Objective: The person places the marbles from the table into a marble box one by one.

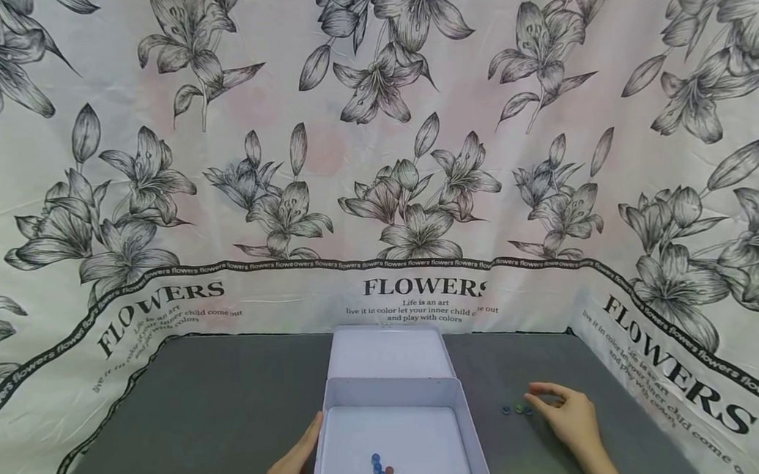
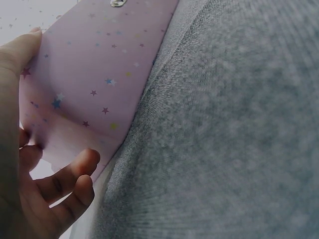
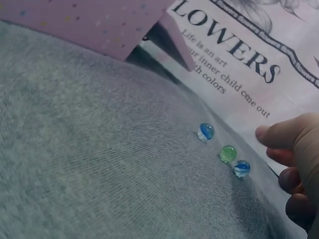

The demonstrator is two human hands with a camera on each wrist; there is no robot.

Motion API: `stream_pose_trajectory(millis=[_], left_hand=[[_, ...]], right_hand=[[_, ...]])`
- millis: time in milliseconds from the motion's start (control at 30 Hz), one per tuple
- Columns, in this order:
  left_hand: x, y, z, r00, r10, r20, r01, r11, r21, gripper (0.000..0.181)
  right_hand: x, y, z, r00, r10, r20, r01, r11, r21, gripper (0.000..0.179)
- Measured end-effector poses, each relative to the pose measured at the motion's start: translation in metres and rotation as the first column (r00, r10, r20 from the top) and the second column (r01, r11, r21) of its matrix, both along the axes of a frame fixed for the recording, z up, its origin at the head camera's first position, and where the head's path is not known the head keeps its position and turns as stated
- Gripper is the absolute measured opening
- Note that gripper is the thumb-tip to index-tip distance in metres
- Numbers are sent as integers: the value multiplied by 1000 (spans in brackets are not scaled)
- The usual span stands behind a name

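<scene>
An open metal box (image 1: pixel 426 436), pale inside and pink with small stars outside, stands with its hinged lid (image 1: pixel 388 354) tipped back. My left hand (image 1: pixel 290 472) grips its near left corner, thumb (image 2: pixel 25 46) at the front rim and fingers along the side wall. Inside, several marbles lie near the front, among them a blue marble (image 1: pixel 376 458) and a red marble (image 1: pixel 389 471). To the right of the box, a green marble (image 3: pixel 228 154) sits between two blue-and-clear marbles (image 3: pixel 205 132). Beside them my right hand (image 1: pixel 569 415) hovers with bent fingers, holding nothing.
Dark grey cloth (image 1: pixel 232 394) covers the table around the box. Behind and along both sides hangs a white curtain (image 1: pixel 291 294) printed with lilies and lettering; its lower edge meets the table just beyond the lid.
</scene>
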State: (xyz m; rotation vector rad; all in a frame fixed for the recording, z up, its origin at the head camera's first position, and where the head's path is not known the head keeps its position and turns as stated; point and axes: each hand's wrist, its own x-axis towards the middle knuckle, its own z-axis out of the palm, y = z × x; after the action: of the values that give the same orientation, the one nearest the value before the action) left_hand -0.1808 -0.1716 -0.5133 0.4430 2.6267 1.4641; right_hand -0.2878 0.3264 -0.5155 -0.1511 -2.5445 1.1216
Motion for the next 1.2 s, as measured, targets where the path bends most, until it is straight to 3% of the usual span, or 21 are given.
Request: stream_pose_trajectory(millis=[300,667,900,1200], left_hand=[[2,-1,4,1000,5,-22,-6,999,-35,107],[3,0,2,1000,16,4,-15,1000,-25,107],[3,-1,3,1000,18,-4,-18,999,-43,105],[2,-1,1,1000,-17,9,17,999,29,108]], right_hand=[[3,5,-14,1000,11,27,-11,1000,14,31],[9,18,-13,988,99,115,-98,995,-14,26],[8,17,-14,991,101,92,-102,995,0,21],[5,16,-14,994,96,54,-99,994,46,19]])
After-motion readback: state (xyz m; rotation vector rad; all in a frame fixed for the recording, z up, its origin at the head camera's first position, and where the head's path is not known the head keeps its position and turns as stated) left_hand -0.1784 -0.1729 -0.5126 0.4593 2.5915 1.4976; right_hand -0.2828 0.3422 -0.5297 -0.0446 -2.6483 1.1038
